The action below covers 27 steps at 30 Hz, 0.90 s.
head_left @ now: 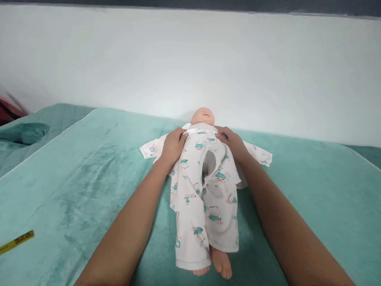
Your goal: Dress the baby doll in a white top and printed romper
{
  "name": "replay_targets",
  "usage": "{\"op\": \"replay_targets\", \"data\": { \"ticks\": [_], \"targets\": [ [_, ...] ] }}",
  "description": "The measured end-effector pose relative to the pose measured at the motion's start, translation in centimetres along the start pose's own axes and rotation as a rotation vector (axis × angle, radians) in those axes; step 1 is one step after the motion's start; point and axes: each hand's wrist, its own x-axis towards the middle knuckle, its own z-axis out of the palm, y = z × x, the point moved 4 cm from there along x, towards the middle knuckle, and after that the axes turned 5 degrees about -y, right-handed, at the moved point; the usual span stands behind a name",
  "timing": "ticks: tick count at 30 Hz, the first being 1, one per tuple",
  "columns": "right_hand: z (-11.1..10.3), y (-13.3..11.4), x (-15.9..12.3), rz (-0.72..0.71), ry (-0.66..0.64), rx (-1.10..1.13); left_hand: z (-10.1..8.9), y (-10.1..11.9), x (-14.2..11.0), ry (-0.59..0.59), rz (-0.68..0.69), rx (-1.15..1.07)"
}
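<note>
A baby doll [203, 116] lies on its back on a teal blanket [89, 178], head towards the wall, bare feet towards me. It wears a white romper [205, 198] printed with small animals, gaping open at the belly. My left hand [173, 145] rests on the doll's left-side chest, fingers curled onto the cloth near the collar. My right hand [231, 142] lies on the other side of the chest, fingertips pinching the romper's edge by the neck. Both forearms reach in from the bottom of the view, either side of the doll's legs.
The blanket covers a wide bed against a white wall [190, 59]. A folded teal cloth [24, 132] lies at the far left, with something red [6, 111] behind it. A yellow strip [16, 241] lies at the left front.
</note>
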Motion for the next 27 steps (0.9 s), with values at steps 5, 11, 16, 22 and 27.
{"op": "replay_targets", "data": {
  "ticks": [5, 11, 16, 22, 27],
  "targets": [
    [-0.8, 0.6, 1.5, 0.179, 0.195, -0.305, 0.1, -0.4, 1.4, 0.107, -0.134, 0.128],
    [0.0, 0.9, 1.6, 0.16, 0.328, -0.184, 0.7, -1.3, 2.1, 0.144, -0.059, 0.032],
    [0.0, 0.2, -1.7, -0.072, 0.419, -0.17, 0.1, -0.4, -0.9, 0.23, 0.138, 0.166],
    [0.3, -1.2, -5.7, -0.011, 0.347, -0.257, -0.2, -0.2, -4.9, 0.133, 0.051, 0.196],
    [0.0, -2.7, -6.7, -0.027, 0.278, -0.332, -0.4, 0.2, -6.0, -0.014, -0.039, 0.143]
  ]
}}
